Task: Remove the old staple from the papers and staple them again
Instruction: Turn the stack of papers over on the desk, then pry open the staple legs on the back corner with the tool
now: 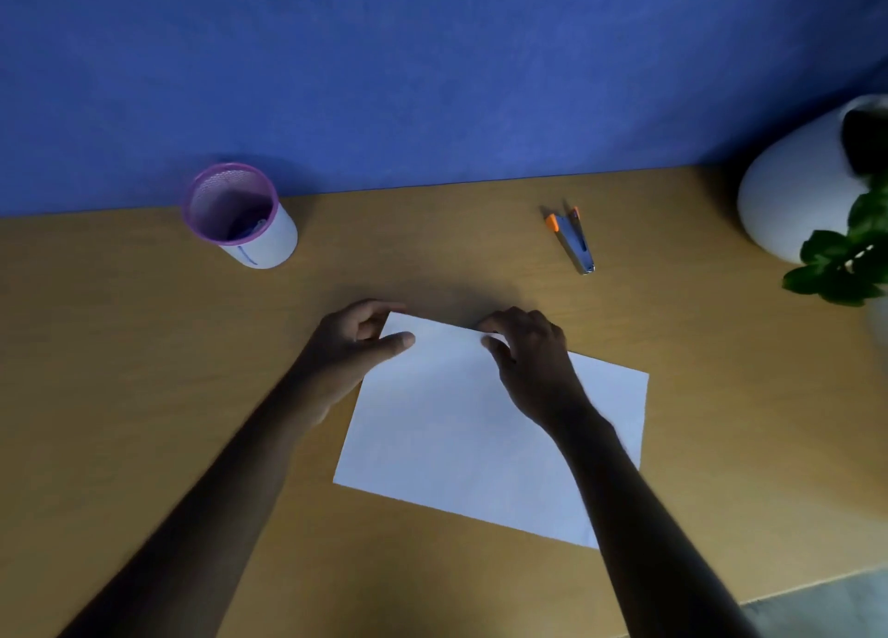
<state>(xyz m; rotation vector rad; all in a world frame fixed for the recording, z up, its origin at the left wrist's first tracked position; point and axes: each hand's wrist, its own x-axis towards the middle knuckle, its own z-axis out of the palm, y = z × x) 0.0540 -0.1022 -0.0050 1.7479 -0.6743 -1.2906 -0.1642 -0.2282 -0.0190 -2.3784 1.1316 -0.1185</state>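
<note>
White papers (461,426) lie flat on the wooden desk (144,349), turned at a slant. My left hand (355,339) pinches the far left corner, thumb on top and fingers curled at the edge. My right hand (533,354) grips the far edge a little to the right, fingertips pressed on the sheet. The staple itself is too small to make out. A silver stapler (574,241) with orange tips lies on the desk beyond my right hand, apart from both hands.
A purple-rimmed mesh pen cup (240,217) stands at the back left against the blue wall (432,61). At the right edge sit a white round vase (797,190) and green leaves (845,253). The desk's near edge runs at the lower right.
</note>
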